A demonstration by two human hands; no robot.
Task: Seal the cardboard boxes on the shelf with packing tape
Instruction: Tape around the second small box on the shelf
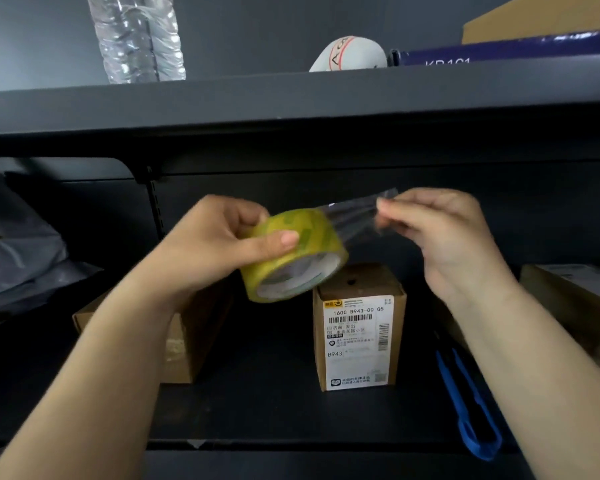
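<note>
Tape roll sat gripped in the left hand above 2 cardboard boxes on the dark shelf, while the right hand pinched the clear strip pulled from it. Blue scissors lay beside.

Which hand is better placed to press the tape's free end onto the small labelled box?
The right hand: it pinches the tape's free end above the labelled box, while the left hand grips the roll.
</note>
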